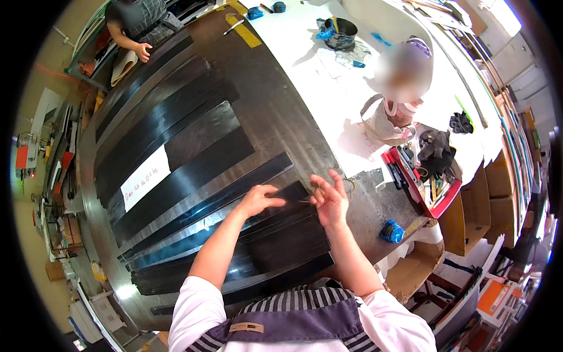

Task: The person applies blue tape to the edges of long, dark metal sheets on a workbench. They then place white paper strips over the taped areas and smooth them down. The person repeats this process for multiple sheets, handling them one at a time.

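Note:
My left hand (pixel 258 200) grips the near end of a black strip (pixel 294 191), its thumb and fingers closed at the edge. Just to the right is my right hand (pixel 329 202), raised above the table edge, upper fingers stretched apart. A thin yellowish cord (pixel 304 202) runs from the strip's end to the thumb of my right hand, which seems to pinch it; a loop of the same colour shows beyond that hand. Long black strips (pixel 281 232) lie in stacks under my forearms. Another narrow strip (pixel 267 170) lies just beyond my left hand.
A white paper with red handwriting (pixel 145 179) rests on dark sheets. One person (pixel 143 26) stands far left, another (pixel 404 76) at right. Near the latter are a red tool tray (pixel 443 202), a blue tape roll (pixel 392 232) and a black pot (pixel 341 36). Cardboard boxes (pixel 472 205) stand right.

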`<state>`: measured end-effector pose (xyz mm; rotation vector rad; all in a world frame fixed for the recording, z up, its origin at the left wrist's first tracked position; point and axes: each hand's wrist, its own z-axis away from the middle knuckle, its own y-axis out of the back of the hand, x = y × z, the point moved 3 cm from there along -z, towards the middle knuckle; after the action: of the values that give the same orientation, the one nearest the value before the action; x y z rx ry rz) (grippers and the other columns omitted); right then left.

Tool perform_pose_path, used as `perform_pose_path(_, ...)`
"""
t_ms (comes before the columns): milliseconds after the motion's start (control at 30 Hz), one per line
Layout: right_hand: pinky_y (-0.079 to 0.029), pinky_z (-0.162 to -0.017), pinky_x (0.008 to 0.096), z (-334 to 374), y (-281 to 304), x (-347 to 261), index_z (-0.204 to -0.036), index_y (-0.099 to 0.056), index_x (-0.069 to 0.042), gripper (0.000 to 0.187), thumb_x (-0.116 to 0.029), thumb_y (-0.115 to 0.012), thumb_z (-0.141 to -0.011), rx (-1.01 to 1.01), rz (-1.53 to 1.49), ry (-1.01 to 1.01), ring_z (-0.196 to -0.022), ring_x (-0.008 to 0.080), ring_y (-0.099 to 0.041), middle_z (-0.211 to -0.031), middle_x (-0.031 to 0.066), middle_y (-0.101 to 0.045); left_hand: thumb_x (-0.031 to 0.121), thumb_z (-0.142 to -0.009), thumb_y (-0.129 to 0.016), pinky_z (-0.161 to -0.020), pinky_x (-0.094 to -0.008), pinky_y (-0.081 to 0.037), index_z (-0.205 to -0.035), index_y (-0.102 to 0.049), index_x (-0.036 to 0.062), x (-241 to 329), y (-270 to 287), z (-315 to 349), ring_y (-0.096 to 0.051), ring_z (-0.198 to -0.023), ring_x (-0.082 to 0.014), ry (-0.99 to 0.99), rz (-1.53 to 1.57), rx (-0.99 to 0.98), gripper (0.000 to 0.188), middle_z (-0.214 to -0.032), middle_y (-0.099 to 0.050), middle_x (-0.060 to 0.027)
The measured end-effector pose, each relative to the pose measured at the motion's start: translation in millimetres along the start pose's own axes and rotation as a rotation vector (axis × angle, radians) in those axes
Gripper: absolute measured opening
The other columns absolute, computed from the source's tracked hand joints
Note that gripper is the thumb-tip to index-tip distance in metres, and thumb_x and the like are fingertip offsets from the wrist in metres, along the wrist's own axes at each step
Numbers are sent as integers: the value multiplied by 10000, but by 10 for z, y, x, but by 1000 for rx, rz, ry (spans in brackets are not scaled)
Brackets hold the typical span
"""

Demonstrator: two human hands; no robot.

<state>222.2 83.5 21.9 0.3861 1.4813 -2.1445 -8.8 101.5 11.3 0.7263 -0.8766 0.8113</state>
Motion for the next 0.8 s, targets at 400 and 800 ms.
perform_pose_path(400, -520, -913, 405, 602, -179, 333, -1346, -478, -2, 518, 33, -629, -852, -292, 1409, 669, -1075, 382, -622, -1275, 227, -565, 308, -759, -855, -604, -299, -427, -895, -711, 9, 100, -5, -6, -518, -660, -86, 36, -44, 20, 359, -697, -580, 21)
perform_pose_path(800, -580, -735, 339, -137, 166, 451, -1105, -648, 45, 324, -89, -776, -840, 13, 669, -201, -838, 196, -681, -970, 111, -703, 120, -766, -801, -834, -343, -563, -951, -746, 24, 95, 411, 576, -713, -880, -237, -29, -206, 691, 215, -1001, -719, -114)
